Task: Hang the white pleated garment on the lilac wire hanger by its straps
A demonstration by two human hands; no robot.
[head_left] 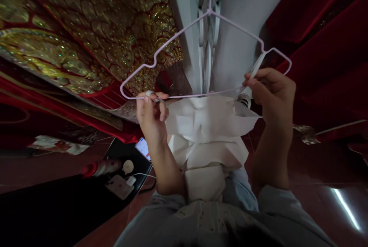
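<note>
A thin pale pink clothes hanger (184, 30) hangs in front of me, its hook near the top of the head view. My left hand (152, 112) is closed around the left end of its bottom bar; a bit of white strip shows between the fingers. With thumb and fingertips, my right hand (273, 89) pinches a white strap (258, 65) that runs up to the notch on the hanger's right shoulder. Below the bar hangs a white cloth garment (212, 118) in folded layers, reaching down toward my lap. Where its left strap goes is partly hidden by my fingers.
Gold-sequined red garments (138, 20) hang at left, dark red cloth (324, 47) at right. Behind the hanger stands white metal scrollwork (208, 47). On a black bench (57, 208) at lower left lie a phone (119, 186), a lit phone (143, 148) and a red-capped bottle (100, 168).
</note>
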